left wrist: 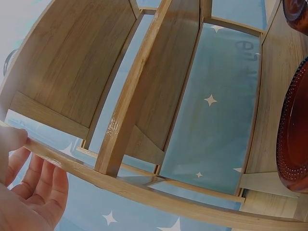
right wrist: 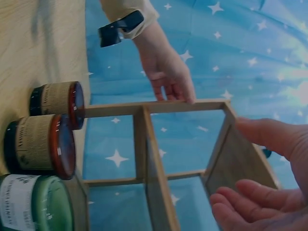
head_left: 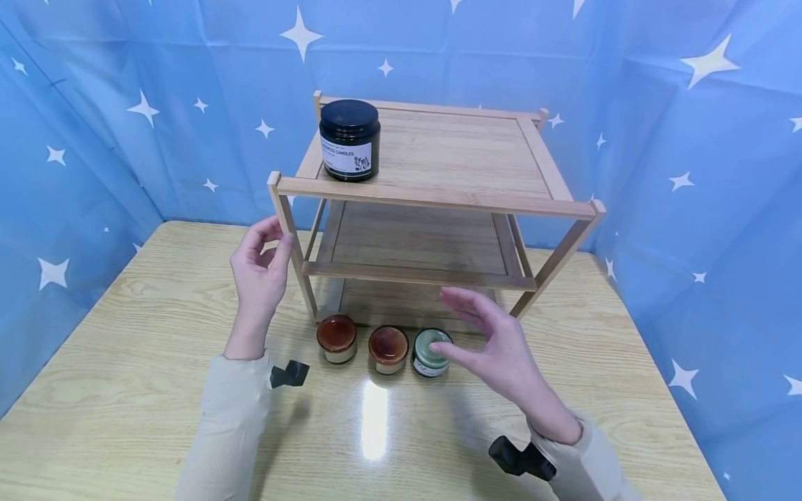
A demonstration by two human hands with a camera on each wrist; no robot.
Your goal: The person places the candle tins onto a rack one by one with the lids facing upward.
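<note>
A two-tier wooden shelf rack (head_left: 432, 202) stands on the table. My left hand (head_left: 260, 261) is at its left front post (left wrist: 192, 202); in the left wrist view the thumb lies on one side and curled fingers on the other, lightly pinching it. My right hand (head_left: 495, 341) hovers with thumb and fingers spread, holding nothing, near the rack's lower front and the green-lidded candle jar (head_left: 431, 353). The thumb overlaps that jar in the head view; contact cannot be told. Two amber-lidded candle jars (head_left: 336, 337) (right wrist: 43, 147) line up left of it.
A large dark scented-candle jar (head_left: 349, 141) stands on the top tier's left side. The pale wood-grain table (head_left: 125, 362) extends around the rack. Behind and at both sides hangs a blue curtain (head_left: 426, 42) with white stars.
</note>
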